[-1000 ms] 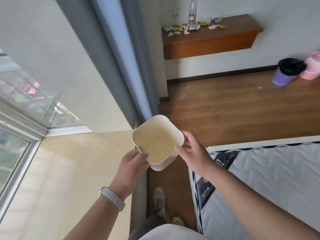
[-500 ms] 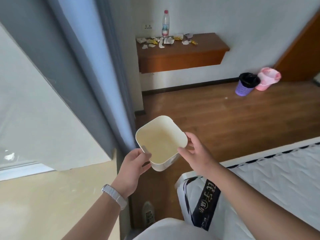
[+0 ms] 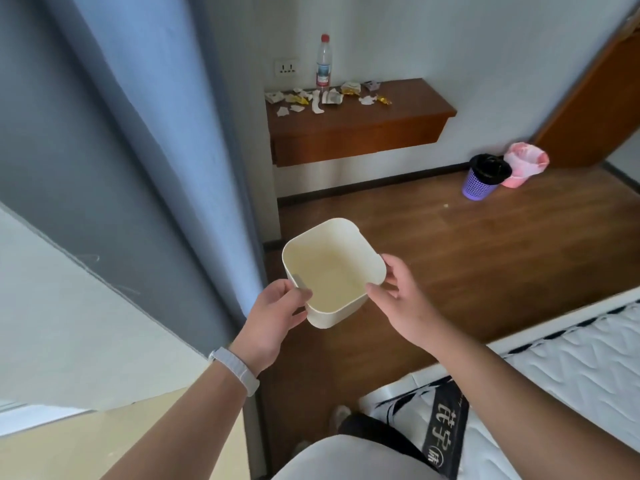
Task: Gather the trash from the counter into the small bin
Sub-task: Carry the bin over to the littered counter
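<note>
I hold a small cream square bin (image 3: pixel 332 271) in front of me, tilted so its empty inside shows. My left hand (image 3: pixel 273 317) grips its near left side at the handle slot. My right hand (image 3: pixel 398 299) grips its right rim. Far ahead, a wooden wall-mounted counter (image 3: pixel 381 116) carries several scraps of white and yellow paper trash (image 3: pixel 311 98) along its back left part. A clear plastic bottle with a red cap (image 3: pixel 323 64) stands upright among the scraps.
A blue-grey curtain (image 3: pixel 156 133) hangs at the left. A purple basket with a black liner (image 3: pixel 483 181) and a pink bin (image 3: pixel 523 164) stand on the wooden floor at the right. A white mattress (image 3: pixel 571 368) lies at the lower right. A wooden door (image 3: pixel 595 98) is at the far right.
The view has swung right and away from the window toward the counter. Both hands keep the same hold on the bin.
</note>
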A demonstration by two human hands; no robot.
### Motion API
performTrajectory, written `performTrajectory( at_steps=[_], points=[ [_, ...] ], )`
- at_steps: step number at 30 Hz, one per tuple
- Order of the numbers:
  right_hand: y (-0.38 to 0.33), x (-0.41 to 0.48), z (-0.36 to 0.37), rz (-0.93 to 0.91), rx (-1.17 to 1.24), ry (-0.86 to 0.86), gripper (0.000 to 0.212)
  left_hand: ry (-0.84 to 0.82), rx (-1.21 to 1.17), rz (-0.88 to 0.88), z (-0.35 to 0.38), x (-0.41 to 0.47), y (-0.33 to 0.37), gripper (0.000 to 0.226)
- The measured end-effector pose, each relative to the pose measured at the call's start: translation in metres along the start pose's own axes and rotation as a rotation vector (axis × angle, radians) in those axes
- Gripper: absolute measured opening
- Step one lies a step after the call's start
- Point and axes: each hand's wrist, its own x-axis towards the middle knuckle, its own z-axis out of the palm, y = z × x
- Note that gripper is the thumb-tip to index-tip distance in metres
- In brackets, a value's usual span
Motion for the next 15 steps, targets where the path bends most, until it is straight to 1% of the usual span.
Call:
performTrajectory(
  at_steps=[4,7,10,15],
  points=[
    [0.006,0.031,-0.009,0.014,0.048,0.051,0.043,-0.011,0.053,-0.012,0.009,0.034,0.018,0.016],
    [0.012,0.062,-0.018,0.030,0.054,0.068,0.046,-0.011,0.072,-0.029,0.017,0.064,0.031,0.024],
    [0.015,0.103,-0.028,0.035,0.076,0.067,0.048,0.007,0.072,-0.053,0.025,0.101,0.048,0.009],
    [0.009,0.169,-0.054,0.050,0.120,0.077,0.047,0.038,0.058,-0.091,0.047,0.160,0.083,0.009]
  ],
)
